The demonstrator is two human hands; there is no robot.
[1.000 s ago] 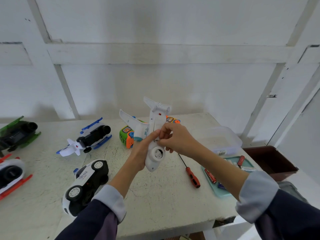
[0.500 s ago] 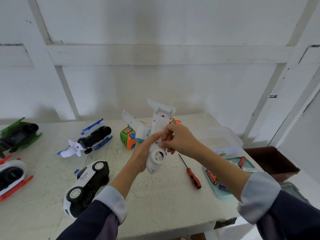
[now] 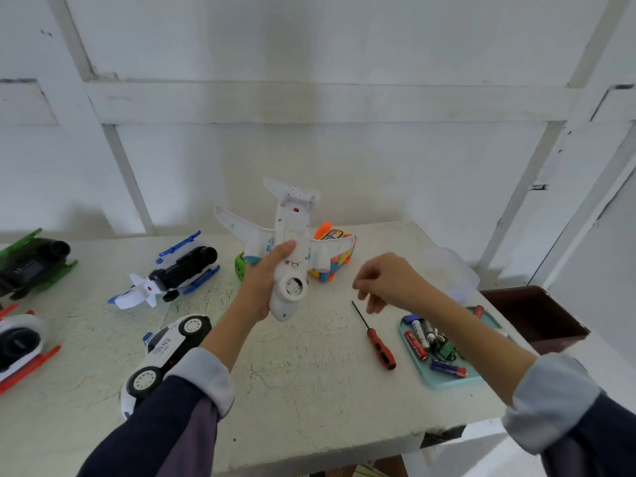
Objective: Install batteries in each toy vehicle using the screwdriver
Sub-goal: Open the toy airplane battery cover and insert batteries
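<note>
White table (image 3: 309,401) against a white panelled wall (image 3: 344,160); clear plastic tub (image 3: 457,273) near the table's far right corner; dark brown bin (image 3: 530,315) just past the right edge, lower than the tabletop; teal tray (image 3: 447,383) close to that same edge.

A pale, speckled table (image 3: 309,390) stands against a white panelled wall (image 3: 327,46) (scuffed, crossed by raised battens) in soft even light.

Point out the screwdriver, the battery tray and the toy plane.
screwdriver (image 3: 381,349), head view, on its red handle.
battery tray (image 3: 447,383), head view, on its near teal rim.
toy plane (image 3: 288,297), head view, on its white underside near the nose.
</note>
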